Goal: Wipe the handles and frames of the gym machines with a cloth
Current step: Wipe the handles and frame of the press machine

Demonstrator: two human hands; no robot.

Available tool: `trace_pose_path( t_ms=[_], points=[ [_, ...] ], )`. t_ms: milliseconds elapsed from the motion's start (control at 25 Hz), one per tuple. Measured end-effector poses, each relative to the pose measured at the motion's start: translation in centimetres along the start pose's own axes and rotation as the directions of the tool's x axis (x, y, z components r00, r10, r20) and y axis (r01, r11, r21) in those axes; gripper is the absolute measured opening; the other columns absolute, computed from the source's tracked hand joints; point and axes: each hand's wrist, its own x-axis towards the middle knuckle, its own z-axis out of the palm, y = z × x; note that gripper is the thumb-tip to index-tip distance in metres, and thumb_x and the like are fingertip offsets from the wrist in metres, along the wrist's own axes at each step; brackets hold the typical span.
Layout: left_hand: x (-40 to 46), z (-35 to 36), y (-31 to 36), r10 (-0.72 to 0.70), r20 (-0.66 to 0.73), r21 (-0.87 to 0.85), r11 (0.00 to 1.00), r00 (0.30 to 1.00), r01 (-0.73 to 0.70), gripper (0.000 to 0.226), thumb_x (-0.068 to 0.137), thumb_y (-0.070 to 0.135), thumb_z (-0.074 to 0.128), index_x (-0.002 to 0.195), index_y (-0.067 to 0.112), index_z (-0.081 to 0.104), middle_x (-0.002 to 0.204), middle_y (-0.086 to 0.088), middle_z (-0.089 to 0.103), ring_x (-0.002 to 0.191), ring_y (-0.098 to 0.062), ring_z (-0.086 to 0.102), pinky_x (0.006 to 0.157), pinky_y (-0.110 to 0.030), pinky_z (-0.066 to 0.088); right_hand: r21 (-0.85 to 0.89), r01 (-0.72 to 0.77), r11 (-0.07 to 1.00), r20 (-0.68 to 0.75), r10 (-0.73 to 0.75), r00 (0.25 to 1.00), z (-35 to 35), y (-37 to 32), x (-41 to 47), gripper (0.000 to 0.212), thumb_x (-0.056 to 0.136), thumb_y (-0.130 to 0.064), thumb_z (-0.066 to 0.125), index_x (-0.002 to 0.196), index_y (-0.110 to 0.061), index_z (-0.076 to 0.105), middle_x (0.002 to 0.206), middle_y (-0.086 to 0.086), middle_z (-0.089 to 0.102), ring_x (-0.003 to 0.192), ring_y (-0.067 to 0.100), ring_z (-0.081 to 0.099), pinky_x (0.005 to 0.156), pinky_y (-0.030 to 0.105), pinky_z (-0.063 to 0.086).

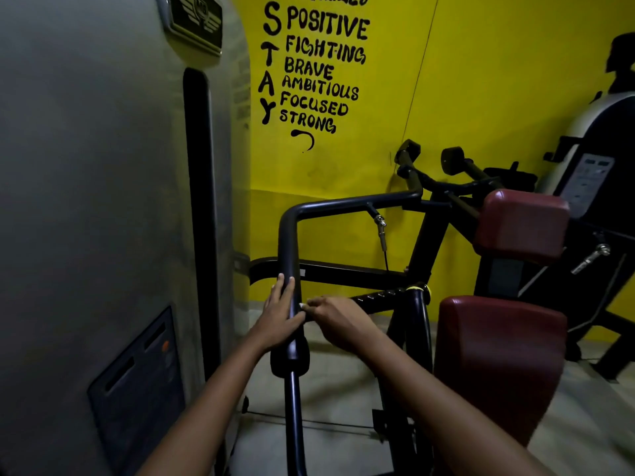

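Note:
A black bent handle bar (288,242) of a gym machine rises in front of me, with a thicker black grip sleeve (290,360) lower down. My left hand (279,316) lies on the bar just above that sleeve, fingers stretched up along the tube and thumb across it. My right hand (331,321) comes in from the right, fingers curled, their tips touching the same bar beside my left thumb. I see no cloth in either hand; the right palm faces away from me. The machine's black frame (347,271) runs behind the bar.
A grey weight-stack cover (103,201) with a black slot stands close on the left. Dark red seat pads (498,359) (522,223) are at the right. A yellow wall (464,80) with black lettering is behind, and another machine (591,166) stands at the far right.

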Motion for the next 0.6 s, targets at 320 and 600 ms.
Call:
trace_pose_path(
  t_ms=[320,600],
  points=[
    [1.3,-1.1,-0.7,0.114,0.079,0.087,0.989,0.990,-0.120,0.074,0.097,0.038,0.046,0.153,0.025,-0.001,0.157,0.002,-0.026,0.145,-0.020,-0.020,0.118,-0.044,0.006,-0.007,-0.126,0.992,0.147,0.125,0.981,-0.6,3.0,-0.1,0.023,0.089,-0.007,0.052,0.108,-0.014,0.063,0.098,0.007,0.066,0.085,0.027,0.066,0.066,0.040,0.056],
    [1.7,-1.1,-0.3,0.132,0.065,0.103,0.985,0.989,-0.139,0.065,0.099,0.032,0.040,0.153,0.022,0.004,0.157,-0.002,-0.024,0.145,-0.019,-0.022,0.117,-0.040,0.006,-0.357,-0.419,0.835,0.230,0.513,0.827,-5.5,6.9,-2.3,0.018,0.094,-0.011,0.049,0.108,-0.010,0.060,0.102,0.007,0.064,0.095,0.026,0.065,0.068,0.033,0.050]
  ],
)
